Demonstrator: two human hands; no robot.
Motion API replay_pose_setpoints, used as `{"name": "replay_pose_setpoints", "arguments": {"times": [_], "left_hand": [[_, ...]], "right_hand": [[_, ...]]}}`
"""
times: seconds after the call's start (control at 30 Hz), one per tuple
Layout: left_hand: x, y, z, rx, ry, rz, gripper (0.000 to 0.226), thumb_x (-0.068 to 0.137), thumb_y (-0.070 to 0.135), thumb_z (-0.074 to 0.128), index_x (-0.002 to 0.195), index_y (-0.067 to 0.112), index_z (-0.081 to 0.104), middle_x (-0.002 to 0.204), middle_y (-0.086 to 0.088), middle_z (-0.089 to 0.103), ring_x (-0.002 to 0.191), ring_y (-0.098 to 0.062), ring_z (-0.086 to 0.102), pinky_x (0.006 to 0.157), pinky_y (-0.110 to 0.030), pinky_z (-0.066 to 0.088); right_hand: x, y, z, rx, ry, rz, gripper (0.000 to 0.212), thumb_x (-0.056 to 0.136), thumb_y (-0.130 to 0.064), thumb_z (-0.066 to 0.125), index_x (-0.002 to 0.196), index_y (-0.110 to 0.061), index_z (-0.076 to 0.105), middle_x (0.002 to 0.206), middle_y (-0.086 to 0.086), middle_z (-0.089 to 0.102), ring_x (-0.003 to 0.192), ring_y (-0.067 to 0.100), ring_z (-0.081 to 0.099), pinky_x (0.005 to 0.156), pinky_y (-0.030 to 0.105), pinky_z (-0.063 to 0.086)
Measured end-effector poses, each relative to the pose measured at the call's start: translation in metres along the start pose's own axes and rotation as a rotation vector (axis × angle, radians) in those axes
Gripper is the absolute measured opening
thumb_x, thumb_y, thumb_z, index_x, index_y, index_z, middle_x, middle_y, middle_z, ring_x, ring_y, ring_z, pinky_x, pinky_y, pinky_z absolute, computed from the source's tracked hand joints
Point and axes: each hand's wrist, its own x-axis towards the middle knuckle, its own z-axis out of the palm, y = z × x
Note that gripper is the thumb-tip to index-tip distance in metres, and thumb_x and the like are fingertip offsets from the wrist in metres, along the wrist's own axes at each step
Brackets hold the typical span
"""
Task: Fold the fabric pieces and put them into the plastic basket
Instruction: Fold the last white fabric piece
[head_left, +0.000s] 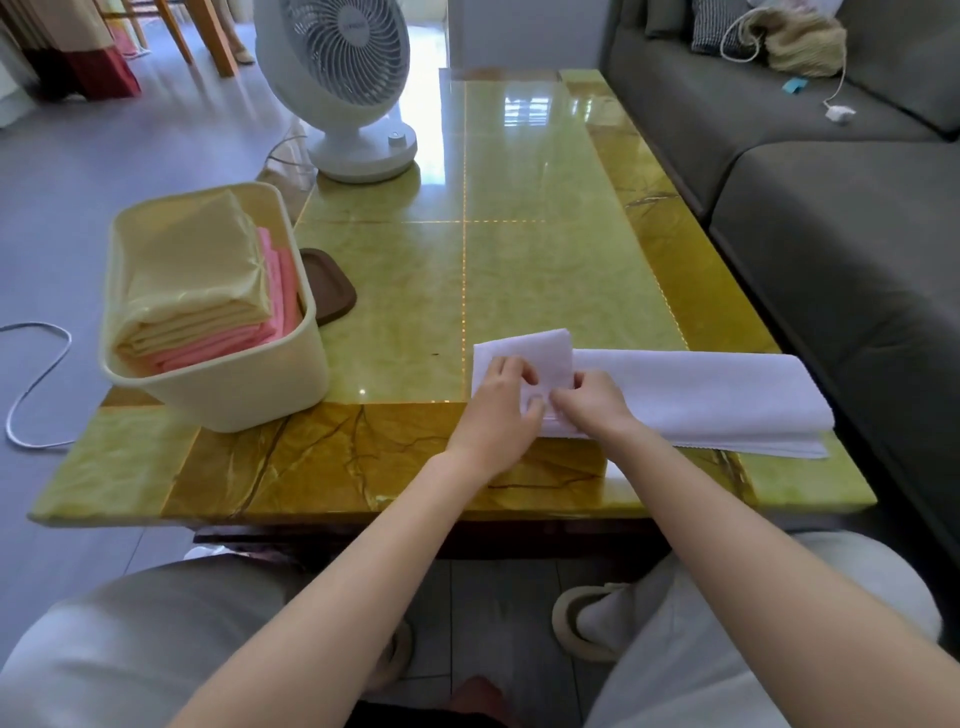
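The white towel (701, 395) lies at the counter's (519, 234) near edge as a long folded strip, its long axis running 9 to 3 o'clock, with its 9 o'clock end turned over into a short flap. Both hands meet at that flap, so the unfolded length stretches away towards 3 o'clock, on the right hand's side. The left hand (498, 400) grips the flap with curled fingers; the right hand (592, 402) pinches the towel's near edge just beside it. The plastic basket (218, 400), holding folded yellow fabric (192, 260) and pink fabric (223, 343), stands at 10 o'clock, nearer the left hand.
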Motion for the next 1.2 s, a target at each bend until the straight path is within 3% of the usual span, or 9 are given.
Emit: {"name": "replay_pose_setpoints", "arguments": {"times": [0.13,0.23,0.33,0.43,0.53,0.67,0.8,0.93,1.2], "left_hand": [[0.022,-0.017,-0.011,0.277,-0.008,-0.012,0.035,0.095,0.012,0.040,0.129,0.012,0.049,0.138,-0.002,0.045,0.123,-0.023,0.040,0.104,-0.037,0.035],[0.035,-0.025,-0.014,0.453,-0.118,-0.059,0.041,0.096,0.019,0.039,0.137,0.018,0.043,0.148,0.001,0.037,0.127,-0.028,0.035,0.106,-0.038,0.031],[0.041,-0.029,-0.012,0.457,-0.197,-0.100,0.045,0.097,0.025,0.041,0.142,0.022,0.038,0.153,0.004,0.028,0.131,-0.032,0.030,0.109,-0.041,0.029],[0.038,-0.028,-0.008,0.285,-0.086,-0.101,0.053,0.095,0.021,0.048,0.145,0.018,0.029,0.155,-0.003,0.020,0.137,-0.031,0.025,0.111,-0.041,0.027],[0.033,-0.020,-0.010,-0.019,0.116,-0.200,0.045,0.091,0.014,0.055,0.131,0.008,0.033,0.128,-0.008,0.039,0.110,-0.025,0.046,0.085,-0.027,0.039],[0.028,-0.021,-0.014,-0.124,0.055,-0.273,0.035,0.087,0.008,0.059,0.104,0.011,0.029,0.088,0.000,0.045,0.083,-0.022,0.049,0.056,-0.025,0.036],[0.017,-0.029,-0.037,0.073,0.005,-0.149,0.041,0.087,0.000,0.054,0.124,0.011,0.042,0.118,-0.008,0.044,0.102,-0.024,0.050,0.073,-0.016,0.032],[0.000,-0.049,-0.064,0.261,-0.036,-0.215,0.064,0.088,-0.006,0.043,0.145,0.019,0.027,0.129,-0.015,0.035,0.089,-0.029,0.053,0.086,-0.036,0.046],[-0.028,-0.091,-0.095,0.469,0.007,-0.326,0.060,0.092,0.002,0.043,0.147,0.017,0.025,0.129,-0.019,0.034,0.109,-0.037,0.049,0.095,-0.039,0.041]], "right_hand": [[0.005,0.001,0.005,0.018,0.028,0.019,0.009,0.085,-0.008,0.044,0.092,-0.008,0.037,0.066,0.000,0.034,0.066,0.022,0.038,0.046,0.025,0.026],[0.007,0.001,0.006,0.032,0.041,0.026,0.018,0.089,-0.006,0.044,0.106,-0.004,0.039,0.082,0.006,0.045,0.081,0.027,0.047,0.054,0.029,0.036],[0.002,0.002,0.009,0.006,0.098,0.028,0.040,0.093,-0.006,0.046,0.129,0.005,0.031,0.117,0.020,0.050,0.108,0.034,0.052,0.077,0.031,0.038],[0.000,0.006,0.013,-0.022,0.147,-0.010,0.043,0.094,-0.007,0.046,0.132,0.004,0.029,0.121,0.022,0.049,0.111,0.035,0.051,0.078,0.029,0.034],[0.001,0.008,0.014,-0.054,0.161,-0.020,0.043,0.093,-0.007,0.047,0.130,0.004,0.029,0.105,0.017,0.046,0.108,0.035,0.052,0.077,0.031,0.036],[-0.002,0.005,0.017,-0.227,0.208,-0.088,0.036,0.090,-0.004,0.048,0.124,0.001,0.036,0.120,0.018,0.041,0.109,0.035,0.049,0.085,0.036,0.041],[-0.007,-0.001,0.026,-0.512,0.170,-0.380,0.046,0.086,-0.004,0.051,0.131,-0.011,0.044,0.146,0.017,0.022,0.130,0.034,0.031,0.104,0.038,0.034],[-0.011,-0.019,0.054,-0.596,0.023,-0.445,0.058,0.091,-0.014,0.050,0.145,-0.019,0.029,0.157,0.016,-0.005,0.145,0.031,0.002,0.116,0.040,0.018],[-0.017,-0.044,0.097,-0.715,-0.146,-0.470,0.056,0.098,-0.032,0.036,0.149,-0.018,0.018,0.157,0.018,0.001,0.145,0.030,0.002,0.117,0.039,0.007]]}}
